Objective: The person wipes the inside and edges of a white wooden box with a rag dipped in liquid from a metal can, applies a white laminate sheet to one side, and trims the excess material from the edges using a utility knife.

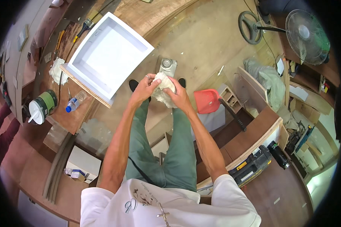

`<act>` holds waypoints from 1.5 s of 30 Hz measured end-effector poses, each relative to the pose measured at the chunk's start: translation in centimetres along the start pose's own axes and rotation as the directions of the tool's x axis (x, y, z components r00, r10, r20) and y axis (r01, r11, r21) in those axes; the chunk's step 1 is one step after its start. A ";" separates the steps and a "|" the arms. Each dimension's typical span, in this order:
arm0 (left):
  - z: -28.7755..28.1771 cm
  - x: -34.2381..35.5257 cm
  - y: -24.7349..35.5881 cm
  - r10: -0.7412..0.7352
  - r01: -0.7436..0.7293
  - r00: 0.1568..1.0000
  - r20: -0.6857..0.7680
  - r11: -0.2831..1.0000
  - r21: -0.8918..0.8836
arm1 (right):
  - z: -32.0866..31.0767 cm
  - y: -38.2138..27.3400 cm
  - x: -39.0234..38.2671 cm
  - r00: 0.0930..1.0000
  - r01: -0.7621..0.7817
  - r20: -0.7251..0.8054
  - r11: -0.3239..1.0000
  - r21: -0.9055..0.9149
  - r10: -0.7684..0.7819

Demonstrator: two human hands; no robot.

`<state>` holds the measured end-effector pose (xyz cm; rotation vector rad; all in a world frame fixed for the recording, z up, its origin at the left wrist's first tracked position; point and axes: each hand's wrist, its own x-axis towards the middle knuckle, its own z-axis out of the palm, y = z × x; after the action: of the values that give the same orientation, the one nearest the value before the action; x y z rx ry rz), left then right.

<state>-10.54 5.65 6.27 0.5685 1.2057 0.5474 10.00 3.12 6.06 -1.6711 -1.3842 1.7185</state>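
Both of my hands are raised over my legs, gripping a crumpled off-white cloth. My left hand has its fingers pinched on the cloth's upper left, and my right hand grips its right side. Just beyond the cloth, on the floor, is a silver metal object with a round part on top. Up to the left, a white open box rests on a wooden board at the bench.
The left bench holds a bucket, bottle, rag and tools. Right are a red dustpan, standing fan, bagged bundle and black case. Someone's maroon-sleeved arm shows far left.
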 end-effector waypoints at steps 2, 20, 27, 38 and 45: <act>0.4 0.4 -1.8 -0.025 0.024 1.000 0.011 0.997 0.076 | 0.2 2.2 -0.1 0.999 -0.023 -0.041 0.998 0.063 0.025; 10.8 6.0 -4.1 -0.145 0.060 0.957 0.252 0.947 0.315 | -10.6 9.6 -1.2 0.864 0.492 0.219 0.852 -0.178 -0.453; 8.1 13.0 -11.8 -0.017 0.123 0.969 -0.248 0.899 0.420 | -7.6 21.0 0.4 0.984 -0.150 0.109 0.985 0.090 0.140; 10.1 20.1 -21.1 0.038 0.410 0.845 -0.534 0.596 0.691 | -9.2 31.7 4.1 0.944 -0.306 0.029 0.838 0.452 0.329; 10.6 23.6 -23.3 0.191 0.437 0.700 -0.688 0.648 0.624 | -10.5 32.3 11.1 0.955 -0.212 -0.158 0.951 0.227 0.250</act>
<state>8.00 2.85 -23.05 1.0207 2.2690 0.0565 28.49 1.61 -24.50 -1.8773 -0.9211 1.7105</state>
